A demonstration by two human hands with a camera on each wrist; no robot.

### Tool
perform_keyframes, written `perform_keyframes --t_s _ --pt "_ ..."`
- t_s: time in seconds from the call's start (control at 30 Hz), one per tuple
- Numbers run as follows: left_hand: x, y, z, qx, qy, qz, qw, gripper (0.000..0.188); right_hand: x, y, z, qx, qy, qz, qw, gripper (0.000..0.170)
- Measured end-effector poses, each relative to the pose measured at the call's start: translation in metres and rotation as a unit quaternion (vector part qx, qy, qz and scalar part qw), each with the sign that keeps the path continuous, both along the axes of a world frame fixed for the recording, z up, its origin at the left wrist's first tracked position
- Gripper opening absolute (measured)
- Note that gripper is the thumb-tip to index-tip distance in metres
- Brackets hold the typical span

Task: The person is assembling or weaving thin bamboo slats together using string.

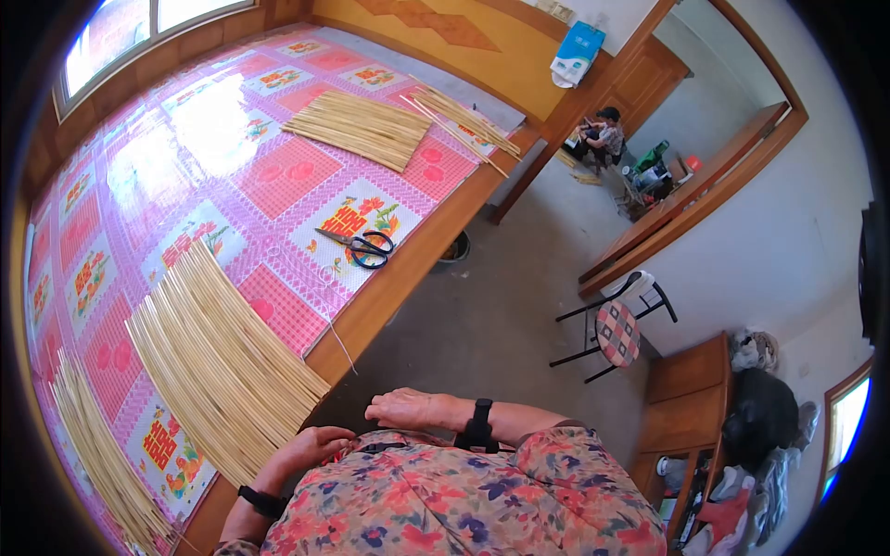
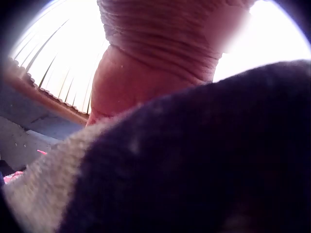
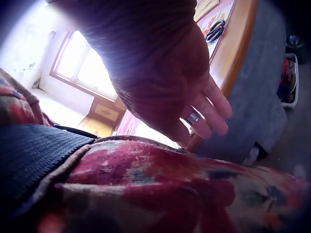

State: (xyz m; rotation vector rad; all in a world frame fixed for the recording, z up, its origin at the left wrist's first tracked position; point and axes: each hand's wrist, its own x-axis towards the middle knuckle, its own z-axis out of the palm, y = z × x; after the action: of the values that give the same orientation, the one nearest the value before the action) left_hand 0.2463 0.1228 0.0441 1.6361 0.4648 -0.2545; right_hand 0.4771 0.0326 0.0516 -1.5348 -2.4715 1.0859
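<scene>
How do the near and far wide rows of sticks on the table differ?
The near row reaches over the table's wooden edge; the far row lies back from it. In the head view, the near row's sticks slope steeply, the far row's gently. Both are pale yellow.

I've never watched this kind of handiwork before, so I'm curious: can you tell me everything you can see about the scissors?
The scissors have two black looped handles and dark, metal-looking blades that taper to a point and appear closed or nearly so. They lie flat on the patterned tablecloth, over a pale square with red and orange designs, handles toward the wooden table edge. Neither the left hand nor the right hand touches them.
</scene>
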Motion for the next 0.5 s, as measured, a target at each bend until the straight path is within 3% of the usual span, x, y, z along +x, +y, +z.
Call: perform_keyframes --t_s 0.07,0.3,0.37,0.43,0.5 --pt "-0.001 0.0 -0.007 0.002 0.027 -0.003 1.0 0.035 -0.002 0.003 -0.001 -0.051 -0.038 0.003 0.998 0.017" --pt "0.003 -0.009 -0.015 0.003 0.03 -0.002 1.0 0.034 0.012 -0.026 -0.016 -0.053 -0.017 -0.024 0.998 0.017" --pt "0.009 -0.009 -0.015 0.02 0.039 -0.039 0.998 0.034 0.015 -0.034 -0.012 -0.039 -0.035 -0.042 0.998 0.017" --pt "0.016 -0.009 -0.011 0.048 0.051 -0.061 0.996 0.032 0.04 -0.041 -0.047 -0.039 -0.008 -0.044 0.998 0.018" --pt "0.025 -0.012 -0.01 0.071 0.029 -0.03 0.997 0.032 0.066 -0.045 -0.069 -0.074 0.135 -0.039 0.987 0.02"
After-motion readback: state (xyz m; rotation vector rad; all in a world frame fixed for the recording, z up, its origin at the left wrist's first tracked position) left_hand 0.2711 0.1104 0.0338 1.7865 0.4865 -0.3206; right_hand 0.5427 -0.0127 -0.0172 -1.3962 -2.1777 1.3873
